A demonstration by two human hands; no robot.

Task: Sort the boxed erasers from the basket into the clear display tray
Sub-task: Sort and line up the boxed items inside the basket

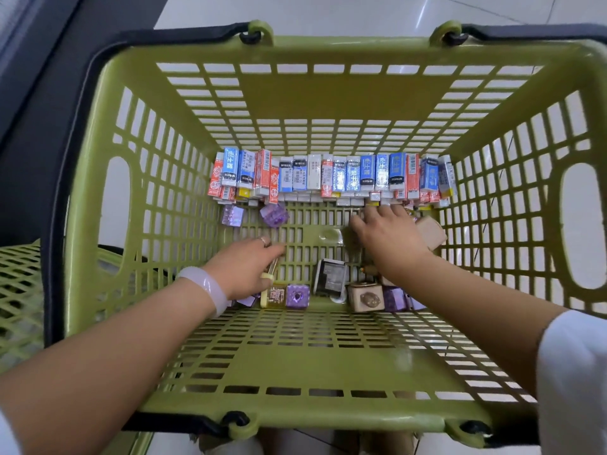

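Erasers [331, 177]: most still stacked in a long row against the basket's [328, 418] far wall. Tray not in view, so I judge the sorting barely begun. My right hand [387, 233] reaches the row's near edge, fingers spread, gripping nothing. My left hand [244, 267] hovers mid-floor; whether it holds anything, I cannot tell. Purple cubes [297, 295] along the near wall.

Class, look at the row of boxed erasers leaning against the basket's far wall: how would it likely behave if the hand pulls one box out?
The boxed erasers look small, so probably light and stiff. Packed on end, neighbours may topple. Their wrap looks glossy, perhaps slippery for the right hand.
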